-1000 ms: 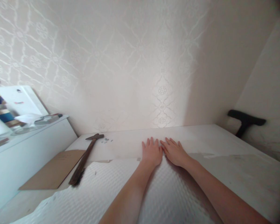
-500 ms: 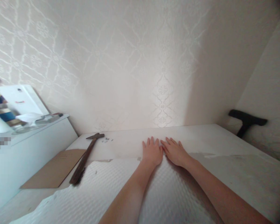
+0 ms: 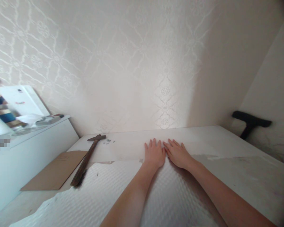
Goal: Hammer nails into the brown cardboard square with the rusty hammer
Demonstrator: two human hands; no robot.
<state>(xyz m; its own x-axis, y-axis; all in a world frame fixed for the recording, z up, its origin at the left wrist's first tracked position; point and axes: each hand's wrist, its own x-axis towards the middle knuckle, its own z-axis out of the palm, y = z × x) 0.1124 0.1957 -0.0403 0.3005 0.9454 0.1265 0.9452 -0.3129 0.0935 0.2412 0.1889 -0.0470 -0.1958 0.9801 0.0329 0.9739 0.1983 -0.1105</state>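
My left hand [image 3: 154,154] lies flat with its fingers spread, on the white surface [image 3: 126,146] at the edge of a white textured sheet [image 3: 113,192]. Close beside it, almost touching, my right hand [image 3: 178,154] also rests flat, fingers stretched out. Neither hand holds anything. To the left, a hammer [image 3: 86,162] with a wooden handle lies with its head toward the wall, its handle end by the sheet's edge. Several small nail-like bits [image 3: 108,141] are scattered near the hammer head.
A brown cardboard piece [image 3: 55,171] lies left of the hammer, against a white cabinet [image 3: 35,157]. On that cabinet stand a white box [image 3: 22,101] and assorted items. Patterned wallpaper [image 3: 137,78] rises behind. A black T-shaped object [image 3: 251,121] leans at the right.
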